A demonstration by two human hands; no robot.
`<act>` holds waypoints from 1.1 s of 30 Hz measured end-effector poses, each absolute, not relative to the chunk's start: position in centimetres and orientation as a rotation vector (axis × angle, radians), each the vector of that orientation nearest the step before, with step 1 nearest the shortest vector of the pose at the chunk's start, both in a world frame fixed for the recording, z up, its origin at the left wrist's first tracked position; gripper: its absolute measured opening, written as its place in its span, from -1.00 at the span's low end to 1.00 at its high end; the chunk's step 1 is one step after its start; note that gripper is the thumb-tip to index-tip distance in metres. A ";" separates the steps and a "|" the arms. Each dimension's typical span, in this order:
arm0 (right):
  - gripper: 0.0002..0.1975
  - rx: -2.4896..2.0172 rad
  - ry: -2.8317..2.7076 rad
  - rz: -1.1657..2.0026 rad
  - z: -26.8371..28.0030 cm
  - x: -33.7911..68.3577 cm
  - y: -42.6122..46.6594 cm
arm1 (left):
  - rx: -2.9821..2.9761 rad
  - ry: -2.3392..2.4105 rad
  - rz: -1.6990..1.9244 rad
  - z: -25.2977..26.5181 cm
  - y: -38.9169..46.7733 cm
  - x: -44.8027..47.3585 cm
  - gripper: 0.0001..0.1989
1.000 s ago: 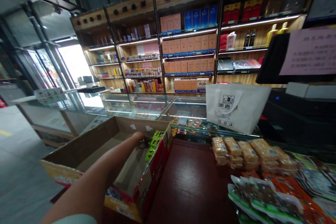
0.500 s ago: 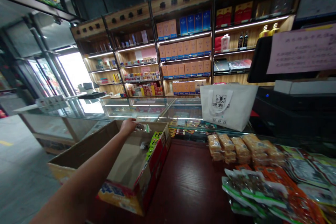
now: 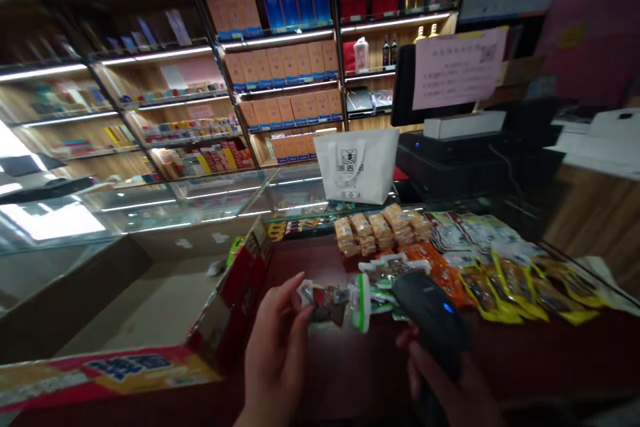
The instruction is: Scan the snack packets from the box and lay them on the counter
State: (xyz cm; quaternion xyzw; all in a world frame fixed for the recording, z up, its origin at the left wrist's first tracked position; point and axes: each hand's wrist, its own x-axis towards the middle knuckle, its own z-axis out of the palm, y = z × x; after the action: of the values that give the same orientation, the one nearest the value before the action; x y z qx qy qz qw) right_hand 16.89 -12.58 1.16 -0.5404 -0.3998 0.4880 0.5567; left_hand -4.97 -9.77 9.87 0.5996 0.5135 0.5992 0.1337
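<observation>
The left hand's (image 3: 277, 333) fingers are pinching the packet (image 3: 327, 303) by its end, its green strip (image 3: 365, 303) pointing to three o'clock. There the right hand (image 3: 450, 380) is gripping the scanner (image 3: 430, 310). From the packet, bread packs (image 3: 380, 233) are lying at one o'clock; the carton (image 3: 220, 320), bearing blue lettering, is sitting at nine. The white bag (image 3: 377, 177), displaying black characters, is standing at twelve; the pink sheet (image 3: 457, 67) beyond is showing unreadably blurred lines.

White bag (image 3: 377, 173): a black printed emblem above Chinese characters, the first 源, the rest partly covered by the strap. Pink sheet (image 3: 453, 80): lines of Chinese writing, too blurred to read; code square, upper right. Cardboard box (image 3: 120, 370): blue Chinese lettering, illegible. Packet (image 3: 330, 305): print unreadable.
</observation>
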 end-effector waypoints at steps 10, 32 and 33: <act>-0.51 -1.211 -0.696 1.118 2.7 17.2 -13.9 | 0.901 1.125 1.478 6.2 -11.3 0.9 -0.38; -0.55 -1.284 -0.720 0.977 3.7 17.5 -13.7 | 0.803 1.137 1.061 5.9 -10.8 0.6 -0.56; -0.57 -1.289 -0.725 0.973 3.9 17.6 -13.6 | 0.831 1.163 1.094 5.8 -10.7 0.5 -0.58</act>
State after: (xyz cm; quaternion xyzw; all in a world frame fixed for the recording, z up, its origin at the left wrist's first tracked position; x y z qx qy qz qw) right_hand 17.62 -13.60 3.88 -0.5637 -0.3172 0.4254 0.6330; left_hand 0.52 -10.70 5.81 0.3617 0.5061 0.4759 0.6217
